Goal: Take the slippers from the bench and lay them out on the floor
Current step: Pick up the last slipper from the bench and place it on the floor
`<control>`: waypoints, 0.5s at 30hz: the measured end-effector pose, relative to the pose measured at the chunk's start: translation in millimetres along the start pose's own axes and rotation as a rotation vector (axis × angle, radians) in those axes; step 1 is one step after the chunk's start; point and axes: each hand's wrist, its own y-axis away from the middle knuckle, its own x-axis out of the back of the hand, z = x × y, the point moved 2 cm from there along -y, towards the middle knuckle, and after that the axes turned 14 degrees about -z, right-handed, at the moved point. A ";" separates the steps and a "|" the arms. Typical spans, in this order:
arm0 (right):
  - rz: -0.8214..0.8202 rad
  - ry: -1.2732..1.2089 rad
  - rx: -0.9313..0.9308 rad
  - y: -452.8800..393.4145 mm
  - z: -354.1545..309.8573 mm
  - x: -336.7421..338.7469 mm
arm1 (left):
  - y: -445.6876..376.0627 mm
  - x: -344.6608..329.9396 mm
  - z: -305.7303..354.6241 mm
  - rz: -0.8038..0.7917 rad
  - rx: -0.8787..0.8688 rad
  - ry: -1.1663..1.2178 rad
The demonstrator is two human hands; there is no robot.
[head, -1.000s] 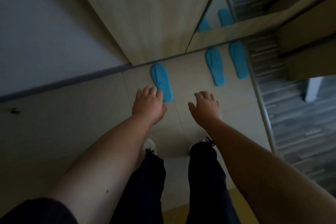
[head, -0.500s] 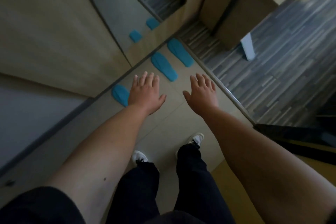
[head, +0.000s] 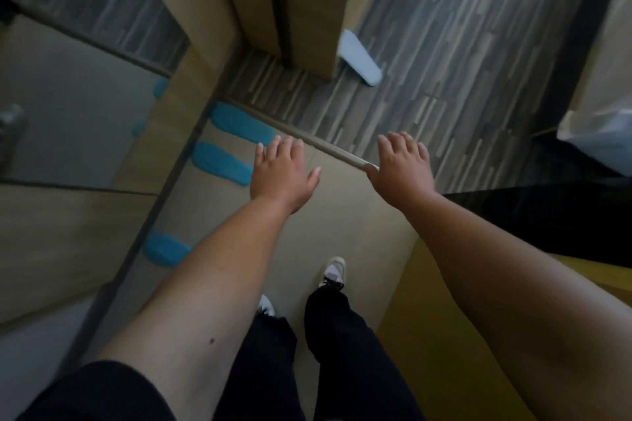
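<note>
- On the beige tiled floor [head: 219, 215], three flat blue slippers lie along the base of the wooden wall panel: one pair side by side, the farther blue slipper [head: 241, 125] and the nearer blue slipper [head: 220, 162], and a single blue slipper [head: 164, 249] partly hidden by the left forearm.
- The left hand [head: 282, 174] is held out palm down, fingers spread, holding nothing.
- The right hand [head: 403, 167] is likewise spread and empty.
- A white slipper [head: 360, 58] lies on the grey striped wood flooring [head: 461, 44].

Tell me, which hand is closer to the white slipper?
Probably the right hand. It is empty and open over the floor strip, on the same side as the white slipper. The left hand hangs by the blue slippers.
</note>
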 end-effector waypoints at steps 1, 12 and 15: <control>0.005 -0.014 -0.018 -5.2 10.1 3.3 | -11.7 4.1 9.1 0.001 -0.008 0.009; -0.027 -0.114 -0.192 -110.2 95.3 57.0 | -169.1 62.9 84.8 -0.055 -0.186 -0.123; -0.031 -0.135 -0.219 -149.5 114.2 76.1 | -213.8 80.5 98.6 -0.092 -0.222 -0.156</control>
